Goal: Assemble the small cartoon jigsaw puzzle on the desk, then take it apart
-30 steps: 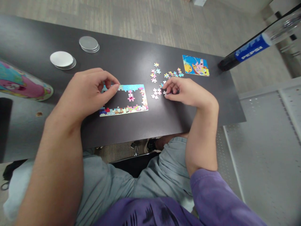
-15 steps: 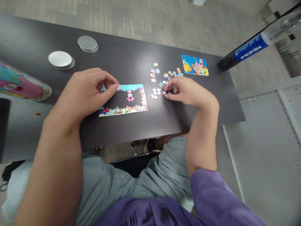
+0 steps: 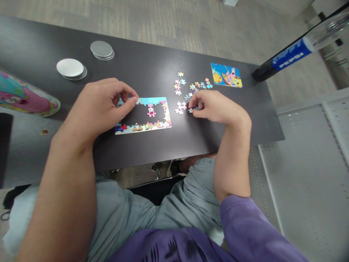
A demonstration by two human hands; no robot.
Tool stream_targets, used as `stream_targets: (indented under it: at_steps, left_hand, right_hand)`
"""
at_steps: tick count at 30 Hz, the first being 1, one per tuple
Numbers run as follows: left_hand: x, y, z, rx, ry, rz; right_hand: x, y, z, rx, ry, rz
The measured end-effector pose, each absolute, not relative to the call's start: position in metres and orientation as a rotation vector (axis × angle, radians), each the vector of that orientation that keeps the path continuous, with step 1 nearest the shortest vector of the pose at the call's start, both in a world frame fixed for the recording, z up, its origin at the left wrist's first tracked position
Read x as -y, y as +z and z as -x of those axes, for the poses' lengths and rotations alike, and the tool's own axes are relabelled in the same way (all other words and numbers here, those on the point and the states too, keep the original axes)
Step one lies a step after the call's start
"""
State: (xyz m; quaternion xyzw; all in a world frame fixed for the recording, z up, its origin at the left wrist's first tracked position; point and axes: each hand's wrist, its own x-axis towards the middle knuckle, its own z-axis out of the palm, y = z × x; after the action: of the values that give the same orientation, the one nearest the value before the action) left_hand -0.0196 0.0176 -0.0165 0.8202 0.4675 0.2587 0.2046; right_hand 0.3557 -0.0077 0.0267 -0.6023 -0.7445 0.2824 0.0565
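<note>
A jigsaw border (image 3: pixel 159 126) lies on the dark table, its middle mostly bare apart from a small pink character section (image 3: pixel 151 110). My left hand (image 3: pixel 105 102) hovers over the border's left end and hides part of it. Its thumb and index finger are pinched together by the top edge; whatever is between them is hidden. Among the loose pieces to the right, my right hand (image 3: pixel 208 104) has its thumb and fingertips closed on a puzzle piece (image 3: pixel 190 110) at the table surface. Several loose puzzle pieces (image 3: pixel 179 106) lie beside and beyond it.
A small picture card (image 3: pixel 227 75) lies at the back right, close to a Pepsi bottle (image 3: pixel 290 60). Two stacks of round discs, a nearer stack (image 3: pixel 70 68) and a farther stack (image 3: pixel 101 49), are at the left. A colourful cylindrical container (image 3: pixel 27 96) stands at the far left.
My right hand has shifted slightly left and toward me, and the puzzle piece at its fingertips has moved a little nearer to me. My left hand has stayed in place.
</note>
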Motion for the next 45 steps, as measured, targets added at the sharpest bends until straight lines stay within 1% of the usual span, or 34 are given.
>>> stream_targets:
  at_steps: [8,14,18,26,45]
  left_hand:
    - [-0.018,-0.019,0.020,-1.303,0.744,-2.309]
    - [-0.015,-0.014,0.019,-1.329,0.700,-2.266]
    - [-0.014,-0.013,0.019,-1.336,0.662,-2.273]
    - [-0.015,-0.015,0.019,-1.349,0.638,-2.295]
    - [-0.015,-0.014,0.019,-1.379,0.597,-2.292]
  right_hand:
    - [0.012,0.029,-0.353,2.192,1.020,1.748]
    - [0.016,0.038,-0.337,2.091,1.197,1.493]
    - [0.015,0.033,-0.315,2.006,1.314,1.346]
    - [0.009,0.022,-0.290,1.898,1.496,1.472]
    - [0.003,0.007,-0.291,1.942,1.467,1.462]
